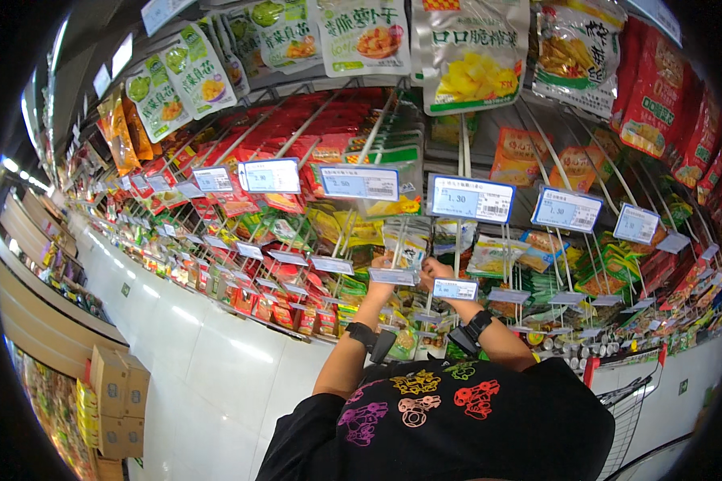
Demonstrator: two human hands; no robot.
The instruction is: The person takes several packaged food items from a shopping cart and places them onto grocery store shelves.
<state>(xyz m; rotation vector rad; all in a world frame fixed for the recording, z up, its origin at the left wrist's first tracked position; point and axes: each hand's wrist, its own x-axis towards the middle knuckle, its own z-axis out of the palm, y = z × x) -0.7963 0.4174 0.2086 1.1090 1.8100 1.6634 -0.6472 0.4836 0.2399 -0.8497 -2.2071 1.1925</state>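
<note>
A stack of small white food packets (410, 249) hangs on a metal hook in the lower row of the shelf. My left hand (382, 263) grips the stack's left edge, its lower part behind a price tag (393, 276). At the right edge, the curled fingers of my right hand (437, 270) pinch the same packets. Some fingertips are hidden by the packets and the tag. Another price tag (455, 290) hangs in front of my right wrist. Both wrists wear black straps with small black devices.
Long metal hooks with price tags (470, 198) stick out above my hands. Large pickle pouches (472, 60) hang overhead. Red packets (325, 129) fill the upper left rows. A wire shopping cart (629, 409) stands at my right. Cardboard boxes (117, 397) are stacked across the tiled aisle (216, 385).
</note>
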